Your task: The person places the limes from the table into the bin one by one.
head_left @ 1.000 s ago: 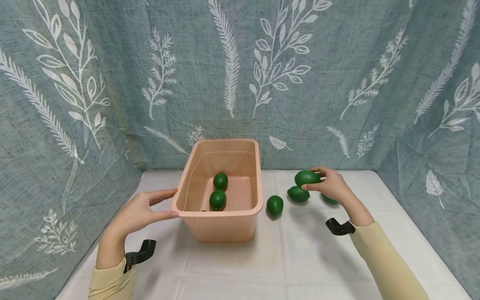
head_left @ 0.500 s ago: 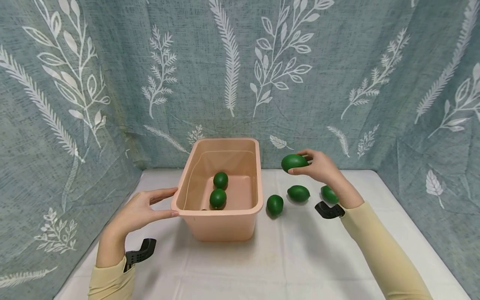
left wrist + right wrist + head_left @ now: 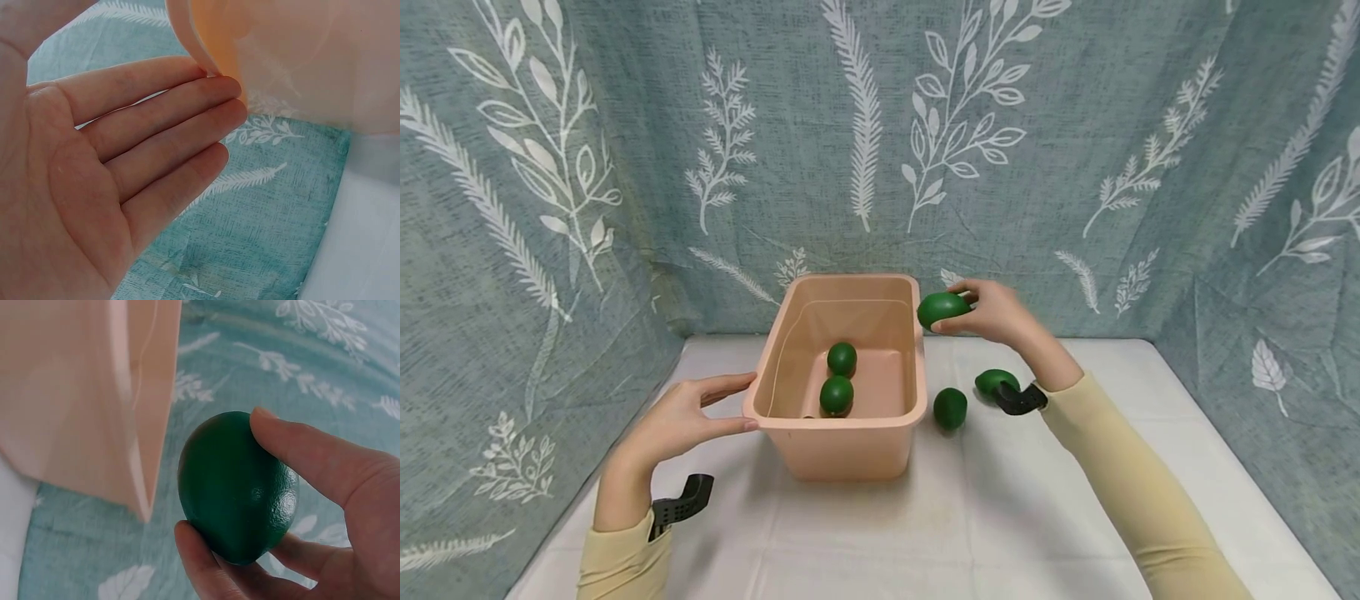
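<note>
My right hand [image 3: 988, 315] holds a green lime [image 3: 943, 310] between thumb and fingers, up at the right rim of a peach plastic bin [image 3: 850, 450]. In the right wrist view the lime [image 3: 237, 487] is a little apart from the bin's wall [image 3: 75, 394]. My left hand [image 3: 688, 421] touches the bin's left rim with thumb and fingertips; the left wrist view shows its fingers [image 3: 169, 122] straight. Inside the bin lie two limes, a far one [image 3: 842, 359] and a near one [image 3: 836, 396]. A small dark edge shows beside them, too little to identify.
Right of the bin, one lime [image 3: 951, 409] lies on the white tablecloth [image 3: 865, 542]. Another lime [image 3: 996, 382] is partly behind the black wrist mount [image 3: 1021, 398]. Blue-green leaf-patterned cloth [image 3: 805, 150] hangs at the back and both sides.
My right hand has lifted the lime and carried it left to the bin's rim. The lime farthest right is now hidden behind the forearm. My left hand has stayed put.
</note>
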### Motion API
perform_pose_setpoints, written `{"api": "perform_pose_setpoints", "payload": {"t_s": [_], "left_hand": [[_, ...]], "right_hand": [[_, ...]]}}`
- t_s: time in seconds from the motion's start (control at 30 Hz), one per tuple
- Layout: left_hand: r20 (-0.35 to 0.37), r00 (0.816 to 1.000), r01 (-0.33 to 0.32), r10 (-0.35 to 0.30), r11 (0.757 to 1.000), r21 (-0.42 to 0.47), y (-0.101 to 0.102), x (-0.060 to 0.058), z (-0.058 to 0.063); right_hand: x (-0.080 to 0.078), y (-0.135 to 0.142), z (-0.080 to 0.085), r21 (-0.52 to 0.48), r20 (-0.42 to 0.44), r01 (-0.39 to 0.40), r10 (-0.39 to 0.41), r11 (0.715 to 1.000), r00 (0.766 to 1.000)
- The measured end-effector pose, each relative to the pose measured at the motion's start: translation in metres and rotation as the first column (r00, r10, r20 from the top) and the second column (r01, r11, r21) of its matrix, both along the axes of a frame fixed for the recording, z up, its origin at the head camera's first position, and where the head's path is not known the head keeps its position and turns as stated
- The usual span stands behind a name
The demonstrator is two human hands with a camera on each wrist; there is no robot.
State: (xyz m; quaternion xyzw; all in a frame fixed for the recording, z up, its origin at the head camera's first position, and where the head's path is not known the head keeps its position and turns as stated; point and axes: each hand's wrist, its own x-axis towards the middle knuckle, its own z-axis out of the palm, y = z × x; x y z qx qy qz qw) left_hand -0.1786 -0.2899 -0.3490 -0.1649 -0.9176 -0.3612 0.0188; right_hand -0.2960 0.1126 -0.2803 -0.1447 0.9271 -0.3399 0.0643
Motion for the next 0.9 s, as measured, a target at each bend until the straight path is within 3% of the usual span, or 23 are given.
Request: {"api": "perform_pose_setpoints", "payload": {"t_s": [0.5, 0.73, 0.9], "left_hand": [[-0.008, 1.000, 0.010, -0.010, 1.000, 0.006, -0.001, -0.001, -0.002], [-0.006, 1.000, 0.005, -0.005, 1.000, 0.003, -0.002, -0.003, -0.004], [-0.008, 1.000, 0.004, -0.004, 1.000, 0.003, -0.003, -0.003, -0.004]], "right_hand": [[-0.008, -0.057, -0.001, 0.005, -0.002, -0.151, 0.151, 0.988, 0.988], [-0.013, -0.076, -0.008, 0.056, 0.014, -0.160, 0.159, 0.986, 0.987], [-0.011, -0.081, -0.010, 0.037, 0.017, -0.180, 0.180, 0.983, 0.984]]}}
